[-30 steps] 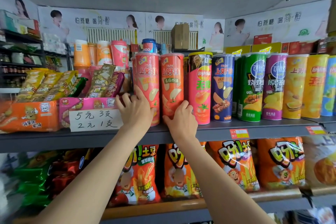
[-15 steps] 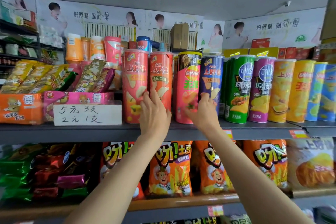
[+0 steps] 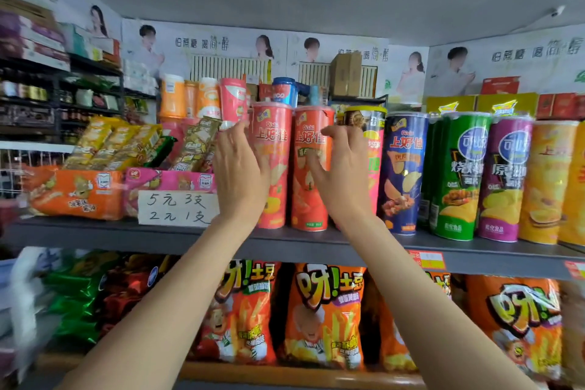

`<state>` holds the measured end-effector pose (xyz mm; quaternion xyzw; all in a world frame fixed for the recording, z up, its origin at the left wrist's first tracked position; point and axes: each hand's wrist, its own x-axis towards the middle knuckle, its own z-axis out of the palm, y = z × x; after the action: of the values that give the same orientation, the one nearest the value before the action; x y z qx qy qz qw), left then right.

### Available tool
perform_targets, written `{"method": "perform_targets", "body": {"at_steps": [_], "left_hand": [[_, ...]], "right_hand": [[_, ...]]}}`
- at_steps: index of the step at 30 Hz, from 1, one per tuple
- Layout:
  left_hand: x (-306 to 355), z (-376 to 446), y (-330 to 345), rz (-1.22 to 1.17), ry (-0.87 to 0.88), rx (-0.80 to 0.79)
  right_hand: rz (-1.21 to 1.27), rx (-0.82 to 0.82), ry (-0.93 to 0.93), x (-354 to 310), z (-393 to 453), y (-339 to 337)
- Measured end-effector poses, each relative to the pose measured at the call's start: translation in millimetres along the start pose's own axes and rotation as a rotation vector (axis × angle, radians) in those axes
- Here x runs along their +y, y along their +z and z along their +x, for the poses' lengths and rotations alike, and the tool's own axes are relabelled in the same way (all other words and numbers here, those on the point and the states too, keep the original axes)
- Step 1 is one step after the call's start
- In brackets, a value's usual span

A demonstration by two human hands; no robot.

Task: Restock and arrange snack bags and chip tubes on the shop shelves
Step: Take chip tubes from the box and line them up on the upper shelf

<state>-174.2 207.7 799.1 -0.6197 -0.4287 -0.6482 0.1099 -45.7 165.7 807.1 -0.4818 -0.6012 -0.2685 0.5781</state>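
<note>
We have both hands up at the grey metal shelf, working on two tall red cardboard chip tubes that stand side by side, upright. Our left hand lies against the left side of the left red tube, fingers straight and together, so it is open and only presses. Our right hand is over the front of the right red tube; the fingers bend a little around its right side, but we cannot tell if they really close on it or only touch it.

Just to the right of our right hand stands a pink tube with a yellow lid, then a dark blue tube and a green tube. Just to the left of our left hand is a white paper price card, in front of a pink carton of snack bars.

We judge the step is to square up the two red tubes in the row. To do it well, we should push low and evenly from both sides, because a tall tube probably tips if pushed near its lid. We should keep the labels facing forward and not knock the pink tube behind our right hand.
</note>
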Motion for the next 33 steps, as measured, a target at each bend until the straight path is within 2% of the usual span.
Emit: {"method": "perform_targets", "body": {"at_steps": [4, 7, 9, 11, 13, 16, 19, 22, 24, 27, 29, 33], "left_hand": [[-26, 29, -11, -0.062, -0.156, -0.085], [-38, 43, -10, -0.071, -0.175, -0.268], [-40, 52, -5, 0.004, -0.159, -0.419], [-37, 61, -1, 0.090, -0.136, -0.540], [-33, 65, 0, 0.078, -0.137, -0.606], [-28, 63, 1, 0.017, -0.108, -0.562], [-27, 53, 0, -0.089, -0.047, -0.498], [-26, 46, -5, -0.246, -0.057, -0.603], [-23, 43, -6, -0.268, -0.066, -0.633], [-18, 40, -5, -0.173, -0.108, -0.535], [-15, 39, -9, -0.195, -0.144, -0.466], [-2, 42, -27, -0.279, -0.124, -0.397]], "right_hand": [[-0.011, -0.031, -0.123, -27, 52, 24], [-0.192, -0.267, -0.167, -38, 83, 38], [-0.289, -0.362, -0.155, -43, 86, 43], [-0.327, -0.352, -0.169, -43, 80, 45], [-0.323, -0.357, -0.184, -40, 74, 44], [-0.357, -0.386, -0.212, -37, 72, 42], [-0.312, -0.344, -0.221, -37, 71, 43], [-0.178, -0.271, -0.199, -40, 75, 40], [-0.113, -0.229, -0.203, -45, 78, 35], [-0.090, -0.246, -0.228, -55, 78, 26], [-0.089, -0.250, -0.246, -58, 77, 19], [0.045, -0.099, -0.189, -65, 80, 3]]}}
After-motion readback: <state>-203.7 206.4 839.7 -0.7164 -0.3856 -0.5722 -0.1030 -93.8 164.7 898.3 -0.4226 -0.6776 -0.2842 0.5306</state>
